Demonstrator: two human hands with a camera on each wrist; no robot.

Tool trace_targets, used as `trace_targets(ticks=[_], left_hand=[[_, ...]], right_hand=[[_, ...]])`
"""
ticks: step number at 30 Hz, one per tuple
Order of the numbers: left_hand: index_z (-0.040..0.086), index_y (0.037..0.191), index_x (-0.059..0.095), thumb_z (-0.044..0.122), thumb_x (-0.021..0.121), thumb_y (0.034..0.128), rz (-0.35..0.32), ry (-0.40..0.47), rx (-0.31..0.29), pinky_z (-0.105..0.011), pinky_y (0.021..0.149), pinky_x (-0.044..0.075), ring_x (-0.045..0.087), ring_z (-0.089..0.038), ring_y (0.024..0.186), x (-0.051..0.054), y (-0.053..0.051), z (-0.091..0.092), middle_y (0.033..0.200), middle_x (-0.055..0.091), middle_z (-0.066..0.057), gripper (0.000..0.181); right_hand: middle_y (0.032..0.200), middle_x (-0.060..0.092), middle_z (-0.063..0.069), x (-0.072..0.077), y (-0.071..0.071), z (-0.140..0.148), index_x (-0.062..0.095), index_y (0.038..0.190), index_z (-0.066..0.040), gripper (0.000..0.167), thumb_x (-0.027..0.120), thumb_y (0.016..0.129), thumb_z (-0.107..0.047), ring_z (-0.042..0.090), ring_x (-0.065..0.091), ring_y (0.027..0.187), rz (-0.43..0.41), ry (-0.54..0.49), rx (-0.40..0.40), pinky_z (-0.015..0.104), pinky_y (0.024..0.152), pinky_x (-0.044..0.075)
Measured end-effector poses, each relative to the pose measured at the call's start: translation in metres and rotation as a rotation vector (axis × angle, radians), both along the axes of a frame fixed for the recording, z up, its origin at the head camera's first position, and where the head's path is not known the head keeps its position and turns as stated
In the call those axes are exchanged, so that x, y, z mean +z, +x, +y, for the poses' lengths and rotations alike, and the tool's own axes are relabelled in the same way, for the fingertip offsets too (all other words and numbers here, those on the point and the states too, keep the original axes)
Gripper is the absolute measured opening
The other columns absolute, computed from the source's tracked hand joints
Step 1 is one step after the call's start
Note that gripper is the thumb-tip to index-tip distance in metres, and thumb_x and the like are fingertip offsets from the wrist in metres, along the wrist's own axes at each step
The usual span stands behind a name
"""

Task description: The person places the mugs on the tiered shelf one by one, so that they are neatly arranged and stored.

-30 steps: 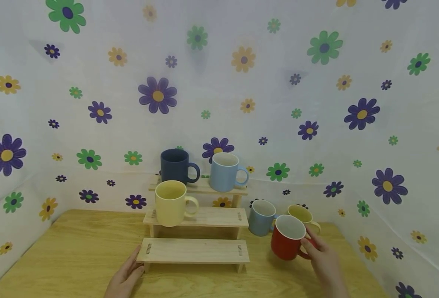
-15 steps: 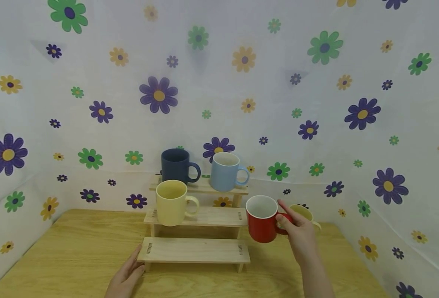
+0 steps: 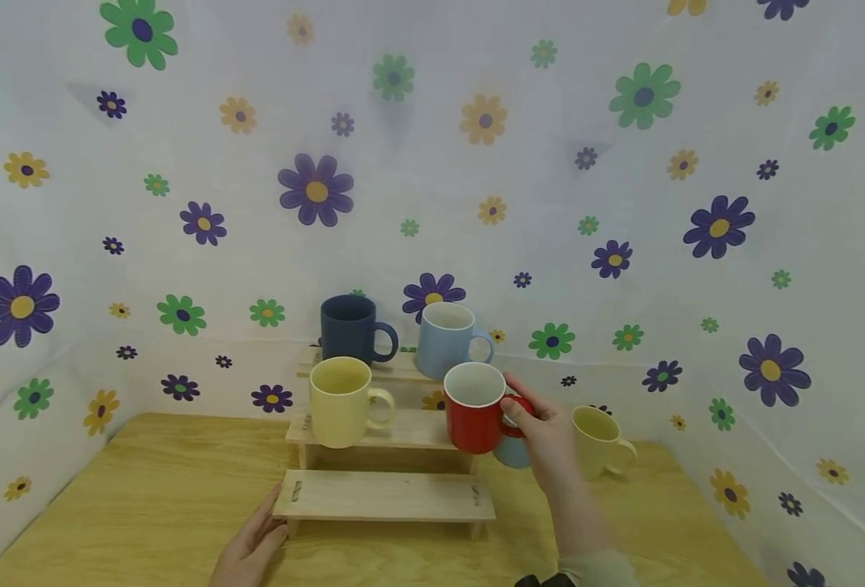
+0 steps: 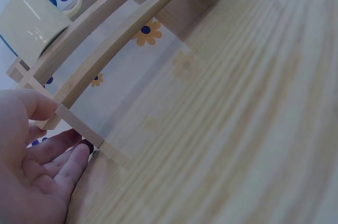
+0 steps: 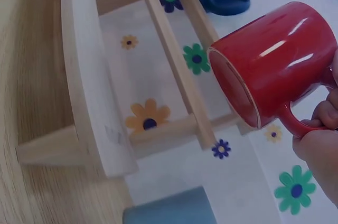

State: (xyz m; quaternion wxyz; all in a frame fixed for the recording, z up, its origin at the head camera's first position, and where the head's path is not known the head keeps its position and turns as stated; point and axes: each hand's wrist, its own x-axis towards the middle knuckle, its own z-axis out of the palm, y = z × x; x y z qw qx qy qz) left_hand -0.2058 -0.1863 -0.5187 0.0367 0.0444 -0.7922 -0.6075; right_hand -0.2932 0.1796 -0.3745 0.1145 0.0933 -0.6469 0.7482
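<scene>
My right hand [image 3: 542, 428] grips a red mug [image 3: 473, 420] by its handle, white inside, and holds it upright in front of the right end of the middle tier. Its base is visible from below in the right wrist view, apart from the wood. My left hand [image 3: 252, 538] holds the left end of the lowest tier of a three-tier wooden rack [image 3: 388, 494], with fingers around the end support [image 4: 79, 123]. A navy mug [image 3: 347, 330] and a light blue mug [image 3: 444, 338] stand on the top tier. On the middle tier's left sits a pale yellow mug [image 3: 340, 403].
Right of the rack, a yellow mug [image 3: 595, 440] stands on the wooden table [image 3: 146, 497]. A greyish-blue mug [image 3: 511, 452] beside it is mostly hidden behind my right hand and the red mug. A flower-print cloth [image 3: 403, 147] hangs behind and along both sides.
My right hand has lifted the red mug and carried it left, from above the table beside the other mugs to the rack's middle tier. My left hand has stayed at the rack.
</scene>
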Motion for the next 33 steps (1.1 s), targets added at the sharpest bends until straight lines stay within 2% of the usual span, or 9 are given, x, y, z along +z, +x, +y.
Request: trace_targets(ticks=[4,7,11,15,20,27,33], left_hand=[[0.011,0.152,0.027,0.010,0.052,0.0971,0.010,0.015,0.004,-0.022,0.087,0.046,0.053,-0.030,0.117,-0.002,0.000,0.001,0.131,0.054,-0.023,0.060],[0.011,0.152,0.027,0.009,0.052,0.0970,0.012,0.025,0.004,-0.017,0.084,0.044,0.053,-0.028,0.117,-0.002,-0.001,0.002,0.132,0.053,-0.023,0.060],[0.010,0.152,0.026,0.010,0.052,0.0972,0.004,0.027,0.004,-0.022,0.086,0.046,0.053,-0.031,0.118,-0.003,-0.001,0.002,0.133,0.052,-0.024,0.060],[0.009,0.152,0.025,0.009,0.050,0.0974,-0.014,0.026,0.005,-0.027,0.088,0.049,0.051,-0.034,0.120,-0.003,0.000,0.002,0.133,0.050,-0.026,0.060],[0.009,0.152,0.024,0.011,0.049,0.0979,-0.018,0.023,-0.001,-0.031,0.088,0.050,0.051,-0.036,0.120,-0.003,-0.001,0.002,0.135,0.048,-0.027,0.060],[0.009,0.153,0.022,0.008,0.047,0.0981,-0.014,0.027,-0.008,-0.030,0.089,0.050,0.050,-0.035,0.121,-0.002,-0.002,0.001,0.139,0.044,-0.027,0.060],[0.008,0.153,0.022,0.010,0.048,0.0982,-0.012,0.018,-0.005,-0.032,0.090,0.048,0.052,-0.034,0.119,-0.003,-0.002,0.000,0.135,0.049,-0.027,0.060]], right_hand=[[0.105,0.069,0.004,-0.005,-0.008,-0.015,0.060,0.127,0.000,0.042,0.070,0.087,-0.009,0.021,0.064,0.093,-0.007,-0.007,0.008,0.036,0.074,0.057],[0.106,0.068,0.008,-0.008,-0.014,-0.025,0.063,0.125,-0.002,0.042,0.073,0.085,-0.011,0.023,0.065,0.091,0.004,0.002,0.012,0.038,0.072,0.057],[0.112,0.066,0.014,-0.013,-0.020,-0.034,0.065,0.123,-0.002,0.042,0.074,0.083,-0.011,0.024,0.065,0.092,0.028,0.010,0.014,0.041,0.071,0.057],[0.113,0.065,0.016,-0.019,-0.025,-0.040,0.065,0.123,-0.002,0.041,0.073,0.084,-0.010,0.023,0.064,0.088,0.034,0.018,0.010,0.039,0.068,0.058],[0.109,0.067,0.012,-0.022,-0.029,-0.043,0.063,0.124,0.000,0.041,0.072,0.085,-0.010,0.022,0.065,0.083,0.043,0.007,0.015,0.037,0.067,0.058],[0.098,0.069,0.005,-0.024,-0.033,-0.042,0.061,0.126,0.001,0.039,0.068,0.088,-0.007,0.019,0.061,0.078,0.046,-0.014,0.028,0.040,0.066,0.058],[0.107,0.068,0.006,-0.030,-0.036,-0.040,0.060,0.128,0.002,0.039,0.066,0.090,-0.006,0.021,0.065,0.082,0.057,-0.028,0.050,0.041,0.068,0.058]])
